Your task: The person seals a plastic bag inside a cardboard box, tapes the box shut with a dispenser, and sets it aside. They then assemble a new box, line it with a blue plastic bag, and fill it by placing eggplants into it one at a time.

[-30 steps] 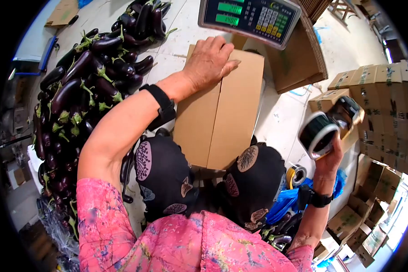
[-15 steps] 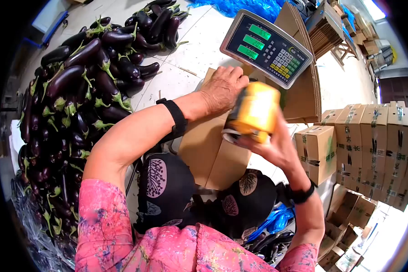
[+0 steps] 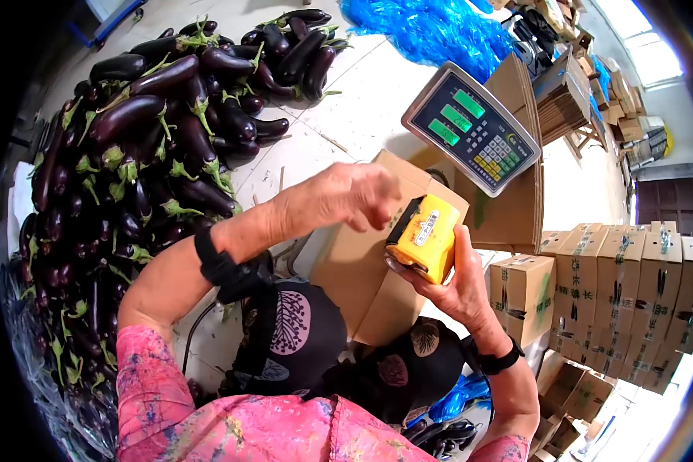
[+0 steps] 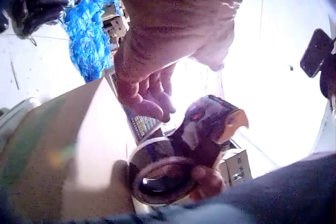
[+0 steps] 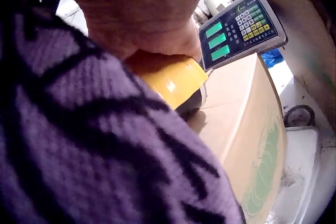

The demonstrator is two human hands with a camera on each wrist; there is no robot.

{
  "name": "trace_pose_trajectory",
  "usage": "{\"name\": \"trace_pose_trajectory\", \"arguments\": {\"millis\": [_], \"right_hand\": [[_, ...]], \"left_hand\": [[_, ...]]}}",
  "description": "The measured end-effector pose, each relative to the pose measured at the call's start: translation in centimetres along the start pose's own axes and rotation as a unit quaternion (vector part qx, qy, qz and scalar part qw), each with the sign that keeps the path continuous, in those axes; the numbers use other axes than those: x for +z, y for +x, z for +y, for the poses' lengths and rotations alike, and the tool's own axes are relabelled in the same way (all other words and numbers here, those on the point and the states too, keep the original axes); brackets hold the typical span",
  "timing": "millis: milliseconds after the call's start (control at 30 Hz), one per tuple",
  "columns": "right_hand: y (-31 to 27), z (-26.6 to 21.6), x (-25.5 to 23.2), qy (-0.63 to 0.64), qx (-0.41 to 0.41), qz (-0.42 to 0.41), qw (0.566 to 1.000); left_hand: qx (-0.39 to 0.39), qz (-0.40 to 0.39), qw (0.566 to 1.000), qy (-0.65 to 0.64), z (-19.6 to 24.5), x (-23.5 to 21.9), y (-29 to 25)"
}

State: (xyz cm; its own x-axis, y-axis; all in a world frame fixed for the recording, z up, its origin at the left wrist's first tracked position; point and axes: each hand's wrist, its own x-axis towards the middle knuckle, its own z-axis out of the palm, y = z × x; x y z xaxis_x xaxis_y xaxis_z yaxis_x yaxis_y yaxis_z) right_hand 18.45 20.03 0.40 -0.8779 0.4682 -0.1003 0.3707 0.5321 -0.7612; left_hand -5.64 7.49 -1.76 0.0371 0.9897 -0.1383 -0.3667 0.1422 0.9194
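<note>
My right hand grips a yellow tape dispenser from its right side, holding it over the closed cardboard box between the knees. In the left wrist view, the dispenser's large tape roll shows beside the box. My left hand, slightly blurred, is raised over the box at the left of the dispenser. Its fingers bend loosely, and nothing shows between them. In the right wrist view, a dark patterned cloth covers much of the scene, and part of the yellow dispenser shows beneath the hand.
A scale display stands just beyond the box, with upright flat cardboard behind it. A large heap of eggplants lies on the left. Stacked cartons stand at the right, and blue plastic lies at the back.
My right hand has brought the tape dispenser from the far right to above the box and turned it yellow side up. The left hand has lifted off the box top and drawn back.
</note>
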Motion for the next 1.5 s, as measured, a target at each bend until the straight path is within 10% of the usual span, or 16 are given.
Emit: {"name": "trace_pose_trajectory", "arguments": {"millis": [500,1233,1333,1500], "right_hand": [[1.1,-3.1,0.5,-0.133,0.004,-0.041,0.99],[-1.6,-0.8,-0.2,-0.034,0.073,-0.04,0.996],[-2.4,0.3,0.8,0.138,0.179,0.026,0.974],[-4.3,2.1,-0.1,0.018,0.137,-0.017,0.99]], "left_hand": [[-0.052,0.121,0.986,-0.099,-1.9,-0.2,-2.0],[-0.027,-0.064,0.996,-0.055,-2.4,0.4,-0.5],[-0.067,-0.037,0.995,-0.062,-2.9,-0.4,0.2],[-0.062,-0.064,0.994,-0.067,-3.6,-0.2,0.4]]}}
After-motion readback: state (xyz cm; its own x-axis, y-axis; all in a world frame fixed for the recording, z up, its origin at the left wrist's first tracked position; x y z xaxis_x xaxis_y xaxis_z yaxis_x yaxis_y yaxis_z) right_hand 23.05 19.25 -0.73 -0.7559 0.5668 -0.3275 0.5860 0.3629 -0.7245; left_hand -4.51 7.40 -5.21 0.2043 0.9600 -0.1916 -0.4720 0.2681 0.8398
